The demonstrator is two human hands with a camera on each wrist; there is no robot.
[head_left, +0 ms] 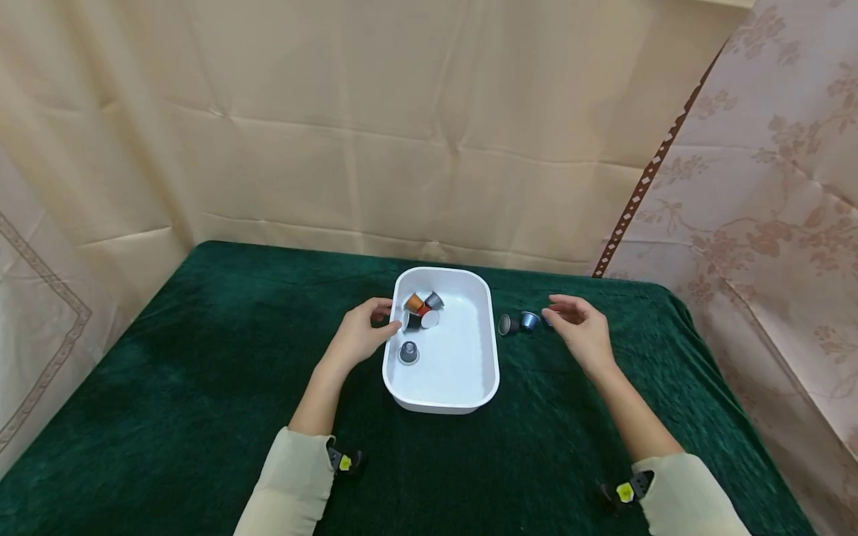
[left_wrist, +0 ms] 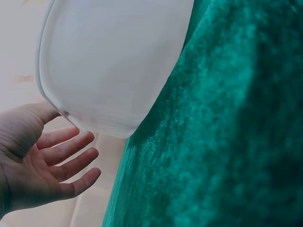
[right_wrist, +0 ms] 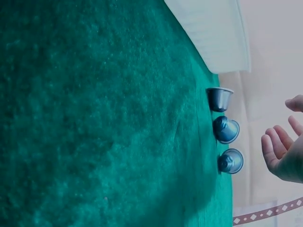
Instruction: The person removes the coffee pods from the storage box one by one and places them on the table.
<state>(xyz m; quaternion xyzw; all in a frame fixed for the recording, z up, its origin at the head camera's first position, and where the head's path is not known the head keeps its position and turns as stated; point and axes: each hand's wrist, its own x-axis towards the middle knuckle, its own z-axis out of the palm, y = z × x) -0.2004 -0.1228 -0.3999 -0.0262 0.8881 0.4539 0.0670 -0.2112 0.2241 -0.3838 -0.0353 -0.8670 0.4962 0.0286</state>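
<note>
My left hand (head_left: 362, 333) is at the left side of a white plastic tray (head_left: 462, 372), its thumb over the rim and its fingers outside. The left wrist view shows the hand (left_wrist: 42, 161) pinching the tray's rim lightly, the other fingers loose. Inside the tray, several coffee capsules cluster by the left wall, including an orange one (head_left: 413, 302) and a grey one (head_left: 435, 300). Another grey capsule (head_left: 408, 352) stands nearer the front. My right hand (head_left: 582, 333) hovers with relaxed fingers by three capsules: a dark one (right_wrist: 220, 99), a blue one (right_wrist: 226, 130) and another bluish one (right_wrist: 231, 161).
A dark green velvet cloth (head_left: 201, 387) covers the table. Behind it hangs a beige curtain (head_left: 402, 149), with a floral cloth (head_left: 771, 186) at the right. The three loose capsules lie in a row just right of the tray.
</note>
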